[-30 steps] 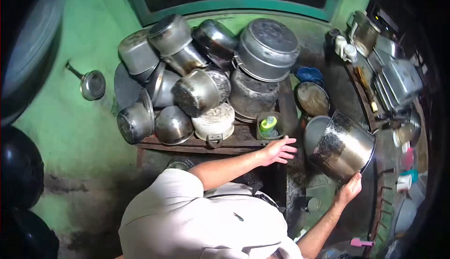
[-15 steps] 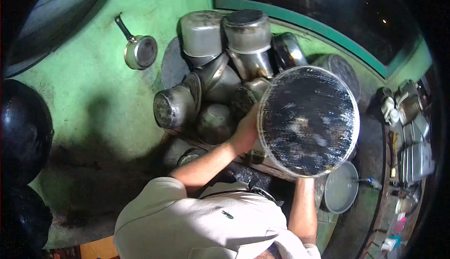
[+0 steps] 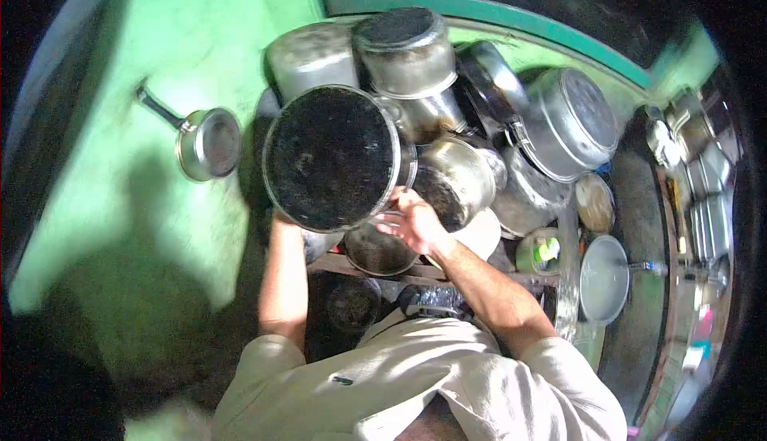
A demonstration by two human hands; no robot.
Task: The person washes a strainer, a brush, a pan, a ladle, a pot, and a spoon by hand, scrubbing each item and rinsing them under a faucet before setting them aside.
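A large cooking pot (image 3: 331,157) with a round, blackened base turned up toward me is over the left side of a pile of pots. My left hand (image 3: 287,221) goes behind its lower left edge, holding it; the fingers are hidden. At the pot's lower right edge is my right hand (image 3: 411,221), fingers apart; whether they touch the rim is hard to tell. Close to that hand lie a tilted pot (image 3: 471,171) with a sooty side and a dark round pan (image 3: 379,251).
Upturned pots (image 3: 407,57) are stacked against the green wall. A large aluminium pot (image 3: 559,125) leans at the right. A handled saucepan (image 3: 209,145) hangs on the left wall. A basin of cloudy water (image 3: 605,280) and a green-and-white item (image 3: 546,250) are at the right.
The pot in my hands has moved left, across the pile. My right hand has come out from beneath it to its right edge, while my left hand has gone behind it. My view has shifted.
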